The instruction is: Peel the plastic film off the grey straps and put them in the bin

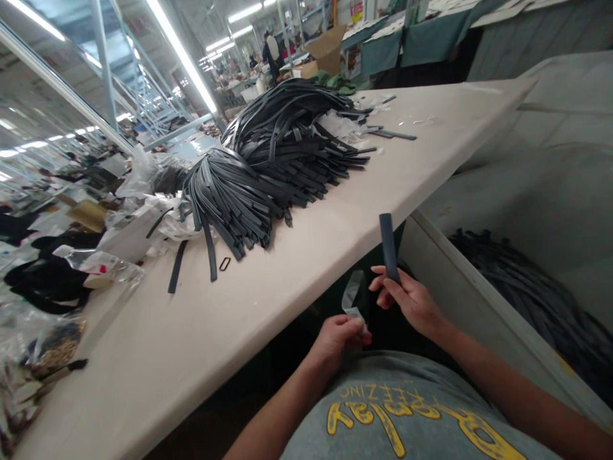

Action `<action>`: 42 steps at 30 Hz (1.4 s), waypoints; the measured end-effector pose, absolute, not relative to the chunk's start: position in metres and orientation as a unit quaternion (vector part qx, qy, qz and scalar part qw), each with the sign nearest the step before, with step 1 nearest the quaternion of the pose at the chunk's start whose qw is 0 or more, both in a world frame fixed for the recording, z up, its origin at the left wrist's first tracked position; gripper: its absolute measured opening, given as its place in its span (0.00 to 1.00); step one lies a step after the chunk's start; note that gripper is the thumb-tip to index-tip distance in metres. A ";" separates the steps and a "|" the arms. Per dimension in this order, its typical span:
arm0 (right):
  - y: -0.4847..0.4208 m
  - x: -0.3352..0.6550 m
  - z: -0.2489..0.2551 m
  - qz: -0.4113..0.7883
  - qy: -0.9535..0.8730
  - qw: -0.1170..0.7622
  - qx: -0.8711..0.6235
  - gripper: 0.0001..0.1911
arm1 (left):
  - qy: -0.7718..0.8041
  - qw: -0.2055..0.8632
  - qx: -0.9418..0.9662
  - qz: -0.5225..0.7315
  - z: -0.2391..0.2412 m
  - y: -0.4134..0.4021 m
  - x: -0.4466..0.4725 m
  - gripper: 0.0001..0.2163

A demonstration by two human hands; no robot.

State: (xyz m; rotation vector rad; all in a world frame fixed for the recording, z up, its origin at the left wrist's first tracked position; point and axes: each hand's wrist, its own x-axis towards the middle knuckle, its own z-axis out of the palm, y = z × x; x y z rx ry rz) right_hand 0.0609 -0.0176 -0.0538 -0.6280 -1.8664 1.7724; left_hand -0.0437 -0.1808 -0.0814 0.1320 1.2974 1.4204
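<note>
Workshop table (306,255), strap (387,246) end hidden in right hand (412,303)

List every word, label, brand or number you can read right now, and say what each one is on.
"FREEZING": small yellow letters on the grey T-shirt, seen upside down; the reading is uncertain.
Large yellow script below it on the same shirt: upside down and partly cut off, not readable.
Red and yellow sign at the far end of the hall: too small and blurred.
Dark strip in the right hand, clear film in the left hand: no text.
</note>
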 end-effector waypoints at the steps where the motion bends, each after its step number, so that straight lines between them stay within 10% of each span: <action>1: -0.021 0.073 -0.055 0.645 -0.692 0.237 -0.221 0.25 | 0.542 0.554 0.026 0.632 -0.082 -0.179 -0.046 0.21; 10: -0.047 0.154 -0.053 0.467 -0.854 0.005 -0.230 0.25 | 0.444 0.504 -0.153 0.725 -0.077 -0.151 -0.053 0.12; 42: -0.026 0.102 -0.031 0.357 -0.896 -0.006 -0.265 0.28 | 0.374 0.592 -0.183 0.690 -0.088 -0.141 -0.017 0.07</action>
